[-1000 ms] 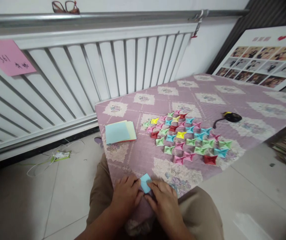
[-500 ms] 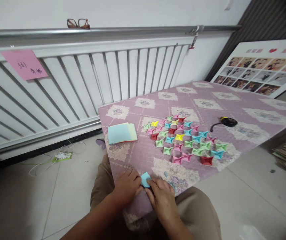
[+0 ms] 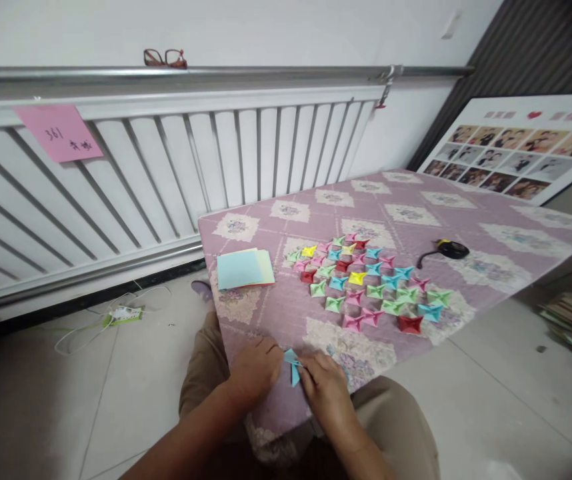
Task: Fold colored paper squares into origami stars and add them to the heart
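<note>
Folded paper: a small light-blue square of origami paper (image 3: 292, 365), partly folded and standing up on edge, is pinched between both hands at the near edge of the desk (image 3: 466, 220), which is covered in a mauve quilted cloth with floral squares.
Left hand: the left hand (image 3: 256, 370) lies knuckles up just left of the blue paper, fingers curled, fingertips closed on the paper's left side.
Right hand: the right hand (image 3: 327, 387) comes in from the lower right, fingers bent, thumb and forefinger closed on the paper's right side; the two hands nearly touch.
Arms: both forearms rise from the bottom of the view, over knees in tan trousers (image 3: 396, 427).
Doing it well: judging by the grip, a crease is being set; it would go best with the edges lined up first, then the fold pressed flat against the desk with a fingertip run along it.
Beyond the hands: a spread of small finished folded paper stars in pink, green, blue, red and yellow (image 3: 369, 283) lies further out, well apart from the hands.
Beyond and left of the hands: a flat stack of unfolded pastel paper sheets (image 3: 243, 268), blue on top.
Far right of the hands: a black tape measure with a yellow spot (image 3: 450, 249).
</note>
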`<state>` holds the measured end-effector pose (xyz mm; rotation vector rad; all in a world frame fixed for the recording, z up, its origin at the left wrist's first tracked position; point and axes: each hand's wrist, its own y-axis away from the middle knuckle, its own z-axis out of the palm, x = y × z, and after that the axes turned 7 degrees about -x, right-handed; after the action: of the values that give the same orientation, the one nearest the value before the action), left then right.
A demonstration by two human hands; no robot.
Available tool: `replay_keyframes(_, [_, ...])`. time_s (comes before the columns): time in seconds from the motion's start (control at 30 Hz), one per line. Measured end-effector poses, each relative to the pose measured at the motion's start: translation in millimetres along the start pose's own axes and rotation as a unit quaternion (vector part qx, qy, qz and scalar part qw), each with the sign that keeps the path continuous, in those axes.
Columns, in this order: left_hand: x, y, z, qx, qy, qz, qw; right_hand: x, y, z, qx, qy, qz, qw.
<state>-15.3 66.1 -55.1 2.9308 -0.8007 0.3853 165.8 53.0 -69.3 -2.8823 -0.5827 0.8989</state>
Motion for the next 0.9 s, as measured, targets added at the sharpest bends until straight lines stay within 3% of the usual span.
replay_keyframes(0.17, [5,1,-21.5,-0.044,0.193,-0.091,0.976,-6,-4,-15,-0.061,-0.202,0.038,0.977])
replay_keyframes(0.3, [0,-3,-20.9,-0.085,0.229,-0.123,0.962,-9,-6,-18,-0.096,-0.281,0.097,0.950])
replay_keyframes(0.43, [-5,-7,-14.0,-0.105,0.234,-0.137,0.957,-5,-6,-21,-0.089,-0.288,0.097,0.949])
replay_keyframes(0.63, [-8,-10,-10.3,-0.118,0.218,-0.160,0.955,-2,-4,-28,-0.153,-0.305,0.066,0.938])
replay_keyframes(0.9, [-7,-15,-13.0,-0.150,0.175,-0.159,0.960,-6,-12,-6,-0.101,-0.145,0.126,0.976])
